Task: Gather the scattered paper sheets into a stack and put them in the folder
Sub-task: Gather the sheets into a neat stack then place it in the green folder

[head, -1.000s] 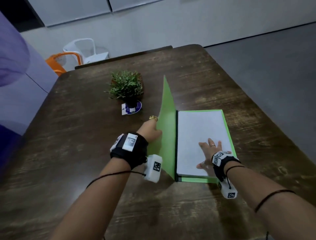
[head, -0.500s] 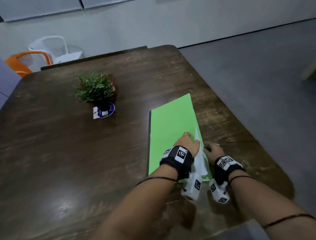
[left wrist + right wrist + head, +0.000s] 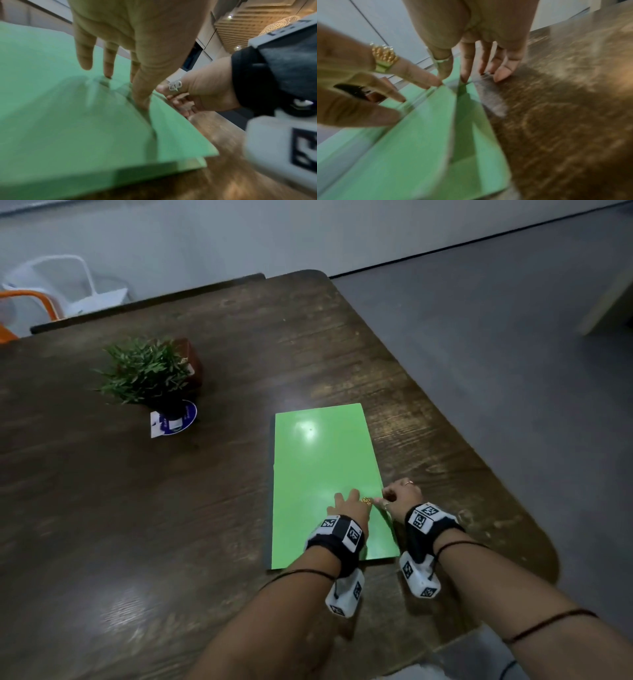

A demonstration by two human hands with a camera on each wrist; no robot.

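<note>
The green folder (image 3: 322,467) lies closed on the dark wooden table (image 3: 137,525), near its right edge. No paper sheets show; the cover hides whatever is inside. My left hand (image 3: 347,503) lies on the cover near its right edge, and its straight fingers (image 3: 109,60) press down. My right hand (image 3: 399,496) is at the folder's right edge. In the right wrist view it (image 3: 453,75) pinches the cover's edge, thumb on top and index finger under it, and a narrow gap shows beneath the green cover (image 3: 419,135).
A small potted plant (image 3: 150,374) stands on a blue and white label (image 3: 173,419) left of the folder. The table's right edge (image 3: 445,405) runs close beside the folder, with grey floor beyond. A white chair (image 3: 68,285) and an orange chair (image 3: 27,302) stand behind the table.
The cover, held upright a second ago, has swung down over the white sheets. My left hand went down with it. My right hand left the paper and moved to the folder's right edge.
</note>
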